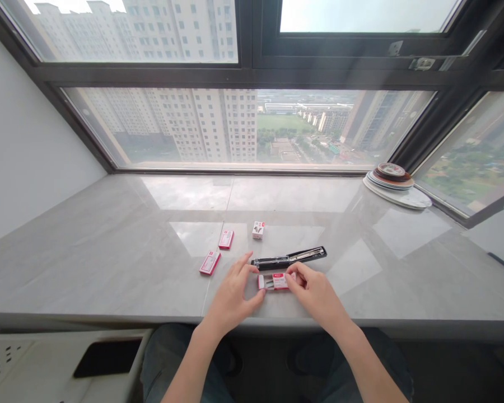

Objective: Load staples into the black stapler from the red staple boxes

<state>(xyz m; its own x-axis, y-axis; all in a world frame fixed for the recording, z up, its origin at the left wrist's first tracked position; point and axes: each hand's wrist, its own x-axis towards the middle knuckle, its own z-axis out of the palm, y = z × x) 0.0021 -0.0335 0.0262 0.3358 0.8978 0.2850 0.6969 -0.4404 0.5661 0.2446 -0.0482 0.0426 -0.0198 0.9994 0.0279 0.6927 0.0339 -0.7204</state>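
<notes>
A small red-and-white staple box [279, 281] lies at the counter's front, its tray slid partly out at the left with grey staples [270, 284] showing. My left hand [234, 296] has thumb and index finger at opposite edges of the tray's left end, the other fingers lifted. At the box's right end my right hand [315, 291] pinches with thumb and fingers, hiding that end. Just behind the box, a black stapler [289, 259] lies opened out, its metal channel facing up. Two more red-and-white boxes, one nearer [210, 263] and one farther [225, 239], lie flat to the left.
A small white cube-shaped box [258, 230] with a dark picture stands behind the stapler. Stacked plates and lids [397, 187] sit in the right back corner by the window. The glossy grey counter [109, 268] ends at a front edge above my legs.
</notes>
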